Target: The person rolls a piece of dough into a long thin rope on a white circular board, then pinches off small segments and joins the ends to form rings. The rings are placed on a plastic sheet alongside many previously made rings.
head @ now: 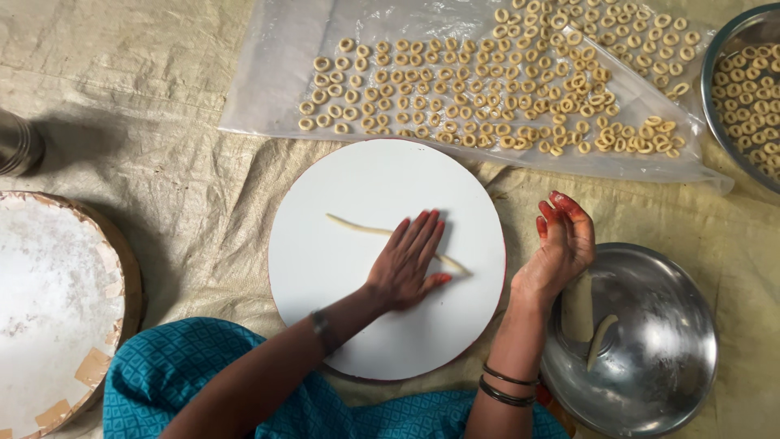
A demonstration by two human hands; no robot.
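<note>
The left hand (pixel 409 258) lay flat and open, fingers together, palm pressed on a thin rope of dough (pixel 357 227) that stretched across the round white board (pixel 341 317); the flat palm suited rolling the strand evenly, and the rope's thin end ran out beyond the fingertips to the left while a short tail showed just right of the thumb. The right hand (pixel 561 248) hovered off the board's edge, loosely cupped with fingers curled upward and reddish tips, gripping nothing that could be seen. Just below and right of that hand sat a steel bowl (pixel 666 358) holding a small curved piece of dough (pixel 601 340), close enough to reach without shifting. Beyond both hands, across the board, a clear plastic sheet (pixel 268 89) carried many small dough rings (pixel 455 89) laid in rows, apart from one another, likely so they would not stick. A steel tray (pixel 715 81) far right of the right hand held more rings. Well left of the left hand rested a second round board (pixel 49 301), dusty white, with a metal vessel (pixel 16 142) above it. Everything sat on woven sacking (pixel 162 122)
</note>
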